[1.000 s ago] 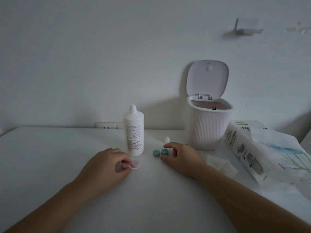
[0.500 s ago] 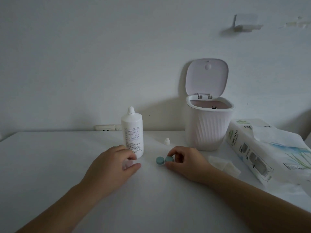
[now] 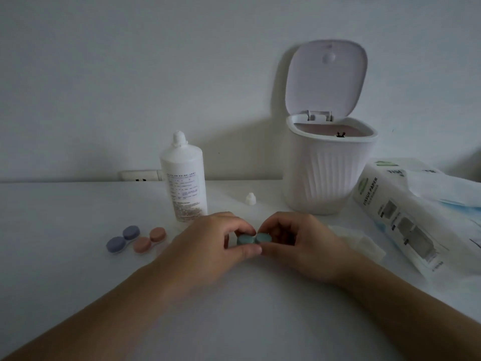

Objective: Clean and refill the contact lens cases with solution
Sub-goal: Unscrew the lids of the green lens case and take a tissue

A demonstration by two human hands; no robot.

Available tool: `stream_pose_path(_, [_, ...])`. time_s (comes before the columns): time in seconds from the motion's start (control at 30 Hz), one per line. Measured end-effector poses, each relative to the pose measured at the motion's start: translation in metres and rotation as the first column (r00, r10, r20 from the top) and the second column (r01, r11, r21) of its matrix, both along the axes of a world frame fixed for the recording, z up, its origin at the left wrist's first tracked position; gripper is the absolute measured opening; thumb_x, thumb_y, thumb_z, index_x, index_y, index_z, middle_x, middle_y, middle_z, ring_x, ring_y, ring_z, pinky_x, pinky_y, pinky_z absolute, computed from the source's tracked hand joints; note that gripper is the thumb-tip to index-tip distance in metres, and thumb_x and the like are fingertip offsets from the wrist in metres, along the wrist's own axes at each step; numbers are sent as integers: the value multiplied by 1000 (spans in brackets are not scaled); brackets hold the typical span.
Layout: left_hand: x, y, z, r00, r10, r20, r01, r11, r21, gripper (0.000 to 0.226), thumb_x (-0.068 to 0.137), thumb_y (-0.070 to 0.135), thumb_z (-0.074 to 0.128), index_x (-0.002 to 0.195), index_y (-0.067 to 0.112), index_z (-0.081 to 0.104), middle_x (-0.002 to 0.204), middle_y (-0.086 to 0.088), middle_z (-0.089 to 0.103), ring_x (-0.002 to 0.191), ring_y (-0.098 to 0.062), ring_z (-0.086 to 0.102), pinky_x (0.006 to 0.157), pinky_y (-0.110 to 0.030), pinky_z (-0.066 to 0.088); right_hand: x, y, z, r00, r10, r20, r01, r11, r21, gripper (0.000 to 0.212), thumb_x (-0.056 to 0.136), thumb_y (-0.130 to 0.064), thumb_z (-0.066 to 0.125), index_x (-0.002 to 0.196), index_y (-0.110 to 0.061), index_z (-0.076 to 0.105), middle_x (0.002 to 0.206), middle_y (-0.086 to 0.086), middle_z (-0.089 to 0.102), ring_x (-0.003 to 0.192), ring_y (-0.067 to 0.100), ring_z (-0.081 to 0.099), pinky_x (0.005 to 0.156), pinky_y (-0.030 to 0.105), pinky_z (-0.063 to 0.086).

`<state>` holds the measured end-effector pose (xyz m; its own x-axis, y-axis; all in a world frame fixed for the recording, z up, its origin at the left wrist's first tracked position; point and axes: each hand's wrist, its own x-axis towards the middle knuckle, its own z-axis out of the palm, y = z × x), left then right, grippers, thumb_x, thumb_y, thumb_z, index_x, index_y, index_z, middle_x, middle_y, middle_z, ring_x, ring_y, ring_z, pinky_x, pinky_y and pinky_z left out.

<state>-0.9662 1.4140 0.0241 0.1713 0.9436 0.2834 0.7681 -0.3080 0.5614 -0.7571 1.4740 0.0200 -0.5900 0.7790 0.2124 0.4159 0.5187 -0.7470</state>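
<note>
A teal contact lens case (image 3: 253, 239) sits at the table's centre, held between both hands. My left hand (image 3: 208, 246) pinches its left cap with thumb and fingers. My right hand (image 3: 302, 243) grips its right cap. To the left lie a pink lens case (image 3: 150, 240) and a purple lens case (image 3: 122, 239), both capped and apart from my hands. The white solution bottle (image 3: 185, 179) stands upright behind them with its nozzle bare. Its small white cap (image 3: 250, 198) stands on the table to the bottle's right.
A white ribbed bin (image 3: 326, 175) with its lid up stands at the back right. A tissue paper pack (image 3: 416, 214) lies at the far right, with a folded tissue (image 3: 361, 242) beside my right wrist. A wall socket (image 3: 139, 175) sits behind the bottle.
My left hand let go of the pink case, which now lies at the left, and moved right onto the teal case. The purple case is now in view. The view has drawn nearer.
</note>
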Motion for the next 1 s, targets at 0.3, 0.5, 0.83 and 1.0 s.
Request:
stream_pose_path(0.3, [-11, 0, 1, 998, -59, -2, 59, 998, -31, 17, 81, 48, 77, 92, 36, 72, 88, 35, 57, 68, 1, 54, 63, -10, 40, 0, -3, 5, 995, 36, 88, -41, 998, 54, 15, 80, -34, 79, 89, -27, 70, 67, -10, 57, 58, 0, 48, 57, 17, 41])
stream_pose_path(0.5, [-9, -1, 2, 997, -77, -5, 76, 997, -30, 16, 82, 39, 80, 95, 33, 72, 83, 30, 54, 67, -2, 51, 62, -12, 38, 3, -6, 8, 991, 54, 120, -64, 994, 86, 16, 79, -36, 77, 89, -26, 68, 73, 0, 58, 58, 1, 46, 55, 17, 39])
stream_pose_path(0.83, [-10, 0, 1, 993, -110, 39, 113, 989, -93, 16, 80, 37, 83, 91, 36, 71, 77, 19, 54, 63, -5, 49, 58, -18, 39, 7, -6, 9, 982, 120, 144, -134, 986, 96, 14, 84, -32, 78, 89, -27, 66, 73, 3, 56, 59, 3, 44, 55, 18, 38])
stream_pose_path(1.0, [-12, 0, 1, 990, -131, 44, 135, 985, -108, 20, 81, 33, 83, 93, 42, 69, 78, 19, 55, 64, -6, 50, 60, -20, 41, 8, -10, 11, 974, 179, 139, -194, 975, 107, 12, 85, -27, 78, 92, -28, 69, 73, 3, 57, 61, 10, 47, 57, 21, 39])
